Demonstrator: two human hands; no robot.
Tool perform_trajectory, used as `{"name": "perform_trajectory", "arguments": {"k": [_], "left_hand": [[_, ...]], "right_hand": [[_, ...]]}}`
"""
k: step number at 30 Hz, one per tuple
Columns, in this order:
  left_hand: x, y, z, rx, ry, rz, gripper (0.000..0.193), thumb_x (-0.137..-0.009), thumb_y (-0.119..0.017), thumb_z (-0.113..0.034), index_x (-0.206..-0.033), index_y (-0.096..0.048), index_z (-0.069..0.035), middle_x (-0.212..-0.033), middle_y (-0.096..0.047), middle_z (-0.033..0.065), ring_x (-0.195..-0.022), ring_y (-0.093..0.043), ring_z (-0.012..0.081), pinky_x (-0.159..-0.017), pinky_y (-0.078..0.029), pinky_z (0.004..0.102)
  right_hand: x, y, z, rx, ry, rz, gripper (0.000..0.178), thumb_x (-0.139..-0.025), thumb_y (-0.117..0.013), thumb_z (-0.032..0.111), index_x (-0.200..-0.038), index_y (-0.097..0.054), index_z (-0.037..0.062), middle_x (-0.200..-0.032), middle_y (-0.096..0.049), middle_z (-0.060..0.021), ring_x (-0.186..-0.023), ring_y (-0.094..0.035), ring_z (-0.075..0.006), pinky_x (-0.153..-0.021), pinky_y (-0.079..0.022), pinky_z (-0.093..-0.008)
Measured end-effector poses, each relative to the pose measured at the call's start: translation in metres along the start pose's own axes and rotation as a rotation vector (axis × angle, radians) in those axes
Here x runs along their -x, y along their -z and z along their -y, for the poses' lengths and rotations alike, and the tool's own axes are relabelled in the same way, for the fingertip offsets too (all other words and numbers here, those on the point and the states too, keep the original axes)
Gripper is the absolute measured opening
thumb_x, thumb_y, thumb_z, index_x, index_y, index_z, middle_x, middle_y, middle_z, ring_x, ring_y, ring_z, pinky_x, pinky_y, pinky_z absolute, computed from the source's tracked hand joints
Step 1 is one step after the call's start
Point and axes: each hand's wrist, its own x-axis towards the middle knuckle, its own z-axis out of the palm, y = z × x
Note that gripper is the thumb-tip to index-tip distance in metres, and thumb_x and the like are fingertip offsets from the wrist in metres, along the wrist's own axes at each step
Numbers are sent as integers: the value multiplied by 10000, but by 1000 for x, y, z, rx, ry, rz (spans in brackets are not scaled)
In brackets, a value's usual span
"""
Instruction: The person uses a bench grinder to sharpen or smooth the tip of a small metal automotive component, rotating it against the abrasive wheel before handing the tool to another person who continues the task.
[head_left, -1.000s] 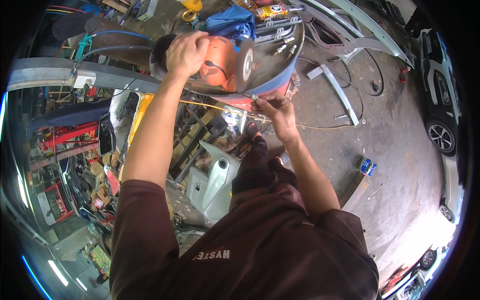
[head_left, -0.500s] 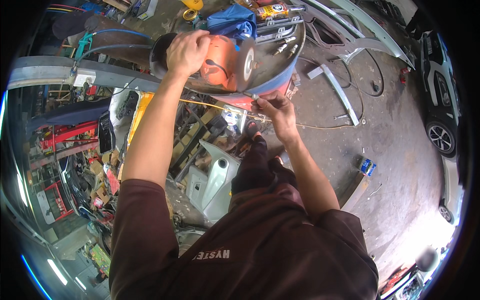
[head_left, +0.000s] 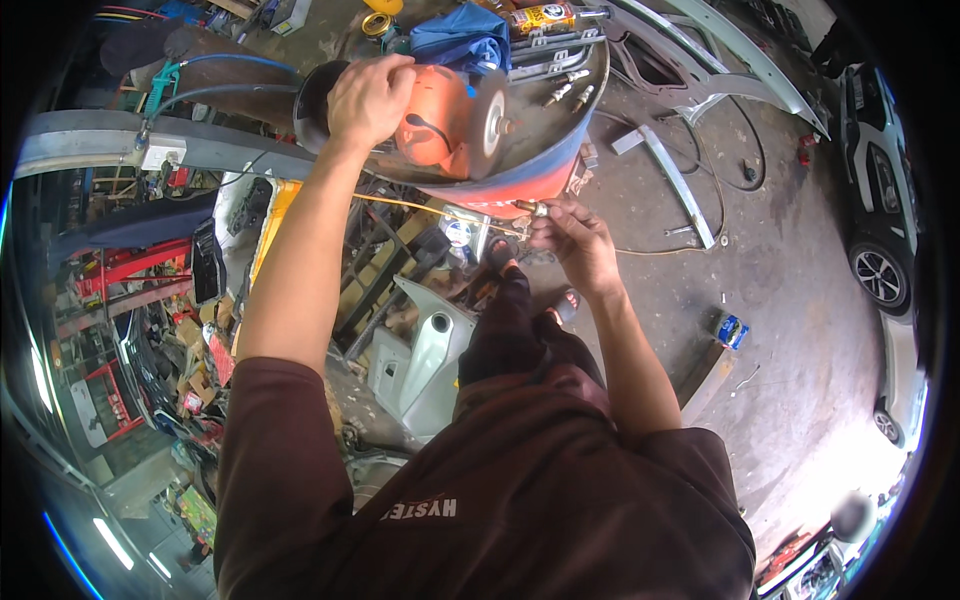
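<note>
An orange bench grinder (head_left: 432, 135) stands on a curved metal stand, its grey wheel (head_left: 490, 125) facing right. My left hand (head_left: 370, 100) lies over the grinder's left part, fingers curled round the housing. Pinched between the thumb and fingers of my right hand (head_left: 575, 240) is a spark plug (head_left: 534, 208), its end pointing left. It is held in front of the stand's red and blue rim (head_left: 545, 170), below the wheel and apart from it. More spark plugs (head_left: 557, 95) lie on the stand behind the wheel.
Behind the grinder are a blue cloth (head_left: 462, 40), a yellow can (head_left: 543, 18) and metal brackets. A yellow hose (head_left: 400, 203) runs below the stand. To the right, a metal bar (head_left: 680, 185) lies on the floor, with parked cars (head_left: 880, 200) beyond. Car parts clutter the left.
My right hand has moved a little right and toward me, carrying the spark plug away from below the wheel. The plug now shows more fully. My left hand stays on the grinder.
</note>
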Motion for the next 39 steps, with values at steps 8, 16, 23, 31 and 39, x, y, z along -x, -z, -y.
{"name": "perform_trajectory", "arguments": {"k": [8,16,23,31,39], "left_hand": [[-1,0,7,21,-44,-20,392,-949,-502,-377,-1119,-769,-146,-1153,-742,145,-1130,-660,368,-1012,-503,456],[-1,1,0,26,12,0,397,-943,-499,-373,-1119,-770,-142,-1160,-742,138,-1139,-662,364,-1021,-503,449],[-1,-1,2,31,-5,-4,400,-948,-496,-373,-1122,-769,-138,-1163,-743,138,-1137,-663,370,-1025,-502,450],[0,2,0,19,5,1,390,-944,-505,-367,-1118,-768,-137,-1161,-743,139,-1139,-663,367,-1022,-504,450],[-1,1,0,-1,20,15,401,-944,-494,-376,-1123,-769,-145,-1164,-743,138,-1140,-661,368,-1016,-508,455]], "right_hand": [[-10,-9,-8,178,-66,-86,227,-1011,-674,133,-1100,-658,-75,-946,-748,-165,-792,-746,-229,-761,-635,-337],[-21,-36,-18,272,-17,-170,315,-1031,-660,231,-1089,-663,-78,-930,-747,-163,-781,-742,-214,-760,-633,-327],[-25,-44,-25,174,-25,-188,289,-1034,-648,215,-1078,-657,-71,-970,-743,-186,-825,-744,-237,-804,-634,-353],[-27,-50,-30,142,-34,-212,321,-1027,-659,234,-1080,-643,-83,-982,-740,-196,-843,-742,-245,-816,-621,-336],[-26,-48,-31,84,-35,-228,319,-1025,-663,230,-1079,-634,-83,-973,-733,-201,-841,-740,-252,-820,-624,-343]]}}
